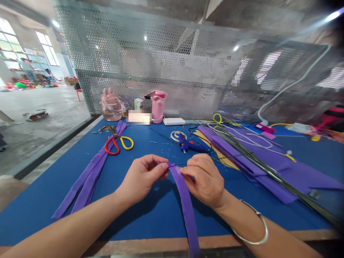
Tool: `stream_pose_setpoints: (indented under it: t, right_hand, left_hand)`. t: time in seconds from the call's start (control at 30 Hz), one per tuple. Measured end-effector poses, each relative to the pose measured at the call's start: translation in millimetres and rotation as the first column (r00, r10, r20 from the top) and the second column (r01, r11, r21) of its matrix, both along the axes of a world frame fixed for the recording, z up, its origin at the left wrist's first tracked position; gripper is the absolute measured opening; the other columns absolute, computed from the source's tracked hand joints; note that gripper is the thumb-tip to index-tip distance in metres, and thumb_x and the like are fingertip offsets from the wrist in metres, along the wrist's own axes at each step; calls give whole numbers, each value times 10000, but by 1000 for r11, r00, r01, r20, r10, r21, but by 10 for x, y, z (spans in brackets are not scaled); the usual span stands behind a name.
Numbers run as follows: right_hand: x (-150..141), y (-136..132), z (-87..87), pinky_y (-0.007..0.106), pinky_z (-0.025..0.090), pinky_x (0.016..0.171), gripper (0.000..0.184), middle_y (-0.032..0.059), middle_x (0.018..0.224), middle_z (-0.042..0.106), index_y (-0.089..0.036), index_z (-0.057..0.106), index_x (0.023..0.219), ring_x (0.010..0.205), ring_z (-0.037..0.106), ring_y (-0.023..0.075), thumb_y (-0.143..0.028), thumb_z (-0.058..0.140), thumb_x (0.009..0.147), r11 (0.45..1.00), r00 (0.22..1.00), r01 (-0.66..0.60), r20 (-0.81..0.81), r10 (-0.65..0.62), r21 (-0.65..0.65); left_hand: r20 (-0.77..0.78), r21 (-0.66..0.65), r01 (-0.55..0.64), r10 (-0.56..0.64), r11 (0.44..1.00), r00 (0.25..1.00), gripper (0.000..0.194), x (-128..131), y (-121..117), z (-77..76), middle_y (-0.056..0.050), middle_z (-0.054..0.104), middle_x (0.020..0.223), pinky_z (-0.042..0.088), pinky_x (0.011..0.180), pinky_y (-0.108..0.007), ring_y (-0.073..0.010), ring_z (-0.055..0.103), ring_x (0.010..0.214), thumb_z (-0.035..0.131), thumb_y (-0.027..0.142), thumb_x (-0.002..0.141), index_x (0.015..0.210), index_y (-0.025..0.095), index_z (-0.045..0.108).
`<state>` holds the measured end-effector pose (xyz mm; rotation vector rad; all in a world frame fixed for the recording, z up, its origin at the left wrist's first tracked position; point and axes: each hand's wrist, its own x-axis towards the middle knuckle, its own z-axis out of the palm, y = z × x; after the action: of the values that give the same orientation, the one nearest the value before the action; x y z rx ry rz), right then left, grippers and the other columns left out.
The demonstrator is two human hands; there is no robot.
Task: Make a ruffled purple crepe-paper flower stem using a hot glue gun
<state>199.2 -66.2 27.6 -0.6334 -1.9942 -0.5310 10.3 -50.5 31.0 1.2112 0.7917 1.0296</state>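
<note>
A long purple fabric strip [186,204] hangs from between my hands and runs down past the table's front edge. My left hand [145,175] pinches its bunched upper end between thumb and fingers. Close by on the right, my right hand [204,177] is closed, its thumb and forefinger touching the strip's edge near the top. A thin dark wire shows between the two hands at the bunched end. Beyond my hands lies a blue glue gun [190,145]. To the left, red-and-yellow-handled scissors [116,141] rest on more purple strips [88,175].
Purple sheets [279,179] and a bundle of green wire stems [258,165] lie on the right of the blue table [129,218]. A pink bottle [158,107], a clear jug [111,107] and a white power bank [174,122] stand along the back, before a perforated metal panel [161,64].
</note>
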Motion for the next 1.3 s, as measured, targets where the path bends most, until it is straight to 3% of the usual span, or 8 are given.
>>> stream_pose_setpoints:
  t: [0.13, 0.3, 0.47, 0.57, 0.77, 1.0, 1.17, 1.3]
  right_hand:
    - [-32, -25, 15, 318, 472, 611, 140, 33, 747, 543, -188, 599, 850, 704, 508, 167, -84, 672, 792, 999, 997, -8, -79, 4, -41]
    - [-40, -16, -14, 316, 470, 602, 130, 34, 725, 540, -181, 599, 816, 690, 512, 167, -77, 671, 785, 998, 994, 7, -110, -14, -60]
    - [-8, -9, -75, 326, 483, 636, 91, 48, 721, 574, -167, 617, 860, 701, 504, 172, -103, 657, 809, 1000, 999, 3, 54, -5, 31]
    - [-6, -19, -92, 327, 487, 644, 94, 46, 710, 577, -169, 623, 883, 704, 506, 174, -114, 655, 813, 999, 997, 4, 78, -7, 42]
    - [-9, -9, -82, 349, 490, 655, 108, 57, 734, 572, -160, 612, 898, 725, 512, 183, -108, 646, 810, 999, 998, -37, 40, 38, -30]
    - [-45, -33, -57, 340, 480, 619, 140, 37, 744, 554, -194, 595, 873, 692, 515, 172, -77, 632, 804, 996, 999, -41, -39, 38, -84]
    - [-82, -29, -71, 327, 486, 645, 111, 35, 803, 562, -214, 549, 886, 757, 554, 182, -151, 621, 830, 967, 975, 2, -213, -59, -256]
    - [-39, 12, -66, 333, 508, 696, 234, 82, 978, 642, -196, 535, 1090, 839, 604, 198, -246, 587, 867, 933, 988, 32, -127, -83, -359]
  left_hand:
    - [-152, 226, 6, 29, 974, 988, 167, -28, -19, -17, -26, 714, 772, 491, 647, -217, -120, 631, 689, 674, 298, 797, 884, 159, 702]
    - [-287, 597, 41, 166, 801, 943, 108, -75, -48, -29, -33, 709, 885, 492, 757, -239, -138, 636, 819, 615, 220, 834, 892, 177, 696]
    - [-166, 162, 85, -58, 983, 984, 193, -21, -76, -1, -1, 640, 729, 528, 588, -243, -130, 619, 665, 527, 373, 886, 876, 181, 549]
    - [-73, -87, 158, -165, 984, 984, 224, 21, -55, 17, 34, 591, 597, 492, 480, -209, -109, 582, 528, 544, 396, 865, 857, 182, 479]
    - [-125, 163, 43, -23, 986, 992, 117, 1, -34, -43, 22, 610, 691, 504, 584, -201, -88, 594, 606, 622, 250, 809, 805, 161, 547]
    - [-359, 800, 149, 265, 581, 895, 154, -106, -37, -89, -14, 699, 937, 502, 770, -183, -103, 661, 854, 559, 49, 820, 893, 178, 602]
    - [-369, 926, 289, 432, 242, 823, 92, -167, 9, -56, -72, 713, 970, 534, 745, -214, -140, 681, 846, 503, 98, 899, 894, 151, 578]
    - [-367, 930, 335, 473, 154, 801, 108, -197, 23, -57, -90, 714, 1005, 540, 806, -249, -158, 681, 907, 479, 113, 920, 962, 155, 570]
